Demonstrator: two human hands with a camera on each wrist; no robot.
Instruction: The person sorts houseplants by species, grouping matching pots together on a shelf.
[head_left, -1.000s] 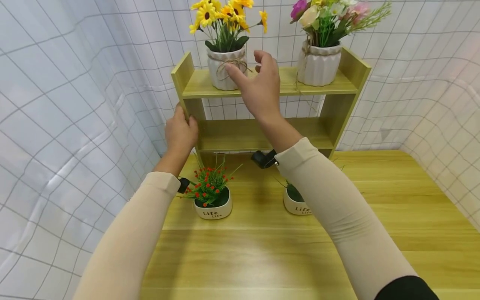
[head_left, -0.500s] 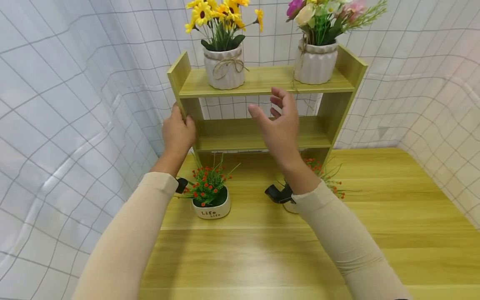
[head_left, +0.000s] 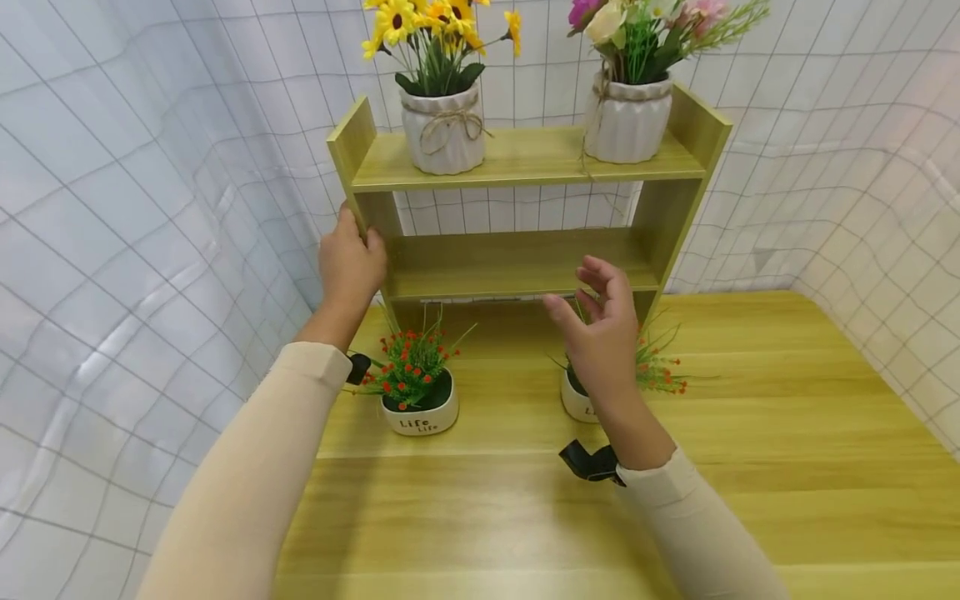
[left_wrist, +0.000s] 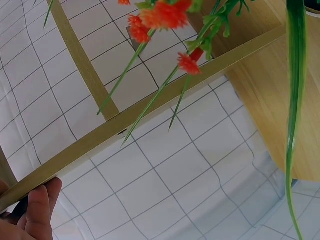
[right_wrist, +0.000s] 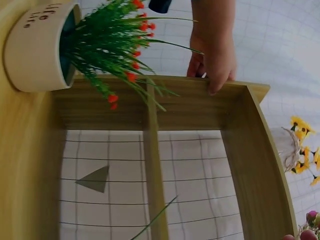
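A wooden shelf (head_left: pixel 525 158) stands at the back of the table. My left hand (head_left: pixel 351 262) grips its left side panel, thumb on the inner face; the left wrist view shows fingers (left_wrist: pixel 42 205) on the panel's outer side. My right hand (head_left: pixel 606 337) holds nothing, fingers loosely bent, in front of the right red-flowered plant (head_left: pixel 656 367). It partly hides that plant's white pot (head_left: pixel 577 404). To the left sits a matching red-flowered plant (head_left: pixel 408 367) in a white "Life" pot (head_left: pixel 422 417). A sunflower pot (head_left: pixel 444 137) and a mixed-flower pot (head_left: pixel 630 121) stand on the top board.
The wooden table (head_left: pixel 810 417) extends forward and to the right. A white gridded curtain (head_left: pixel 135 250) hangs behind and along both sides. The shelf's middle board (head_left: pixel 517 267) lies behind my right hand. Black wrist mounts (head_left: pixel 588 462) sit at both sleeves.
My right hand has come down from beside the sunflower pot, toward me and rightward, to in front of the right red-flowered plant. The left hand keeps its hold on the shelf.
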